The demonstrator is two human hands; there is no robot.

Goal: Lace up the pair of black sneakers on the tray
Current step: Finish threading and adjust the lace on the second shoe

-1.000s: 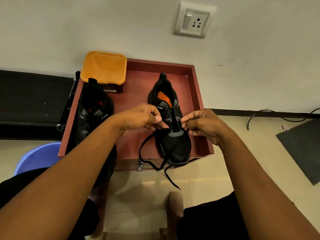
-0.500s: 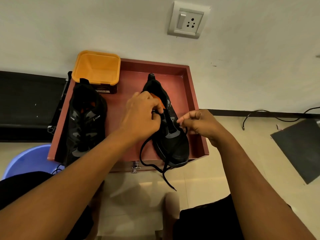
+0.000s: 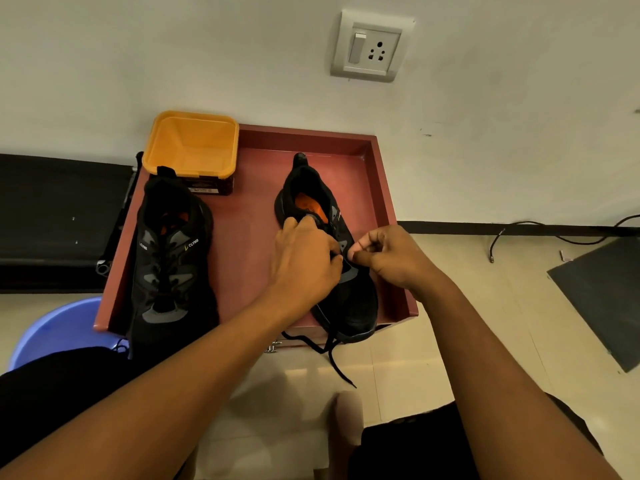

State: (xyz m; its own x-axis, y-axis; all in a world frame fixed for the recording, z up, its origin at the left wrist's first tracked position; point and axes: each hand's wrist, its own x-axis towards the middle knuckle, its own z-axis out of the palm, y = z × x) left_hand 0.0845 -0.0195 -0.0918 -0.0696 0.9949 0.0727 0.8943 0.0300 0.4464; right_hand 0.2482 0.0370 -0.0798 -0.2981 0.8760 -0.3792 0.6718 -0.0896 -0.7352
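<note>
Left hand (image 3: 304,261) grips the tongue of the black mesh sneaker (image 3: 349,304), hiding its eyelets; right hand (image 3: 391,258) pinches the black lace (image 3: 337,365); orange plastic tub (image 3: 192,147) stands behind

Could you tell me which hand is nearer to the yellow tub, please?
Left. The left hand is over the right-side sneaker, right of the yellow tub; the right hand is further right, beyond that sneaker's laces.
</note>
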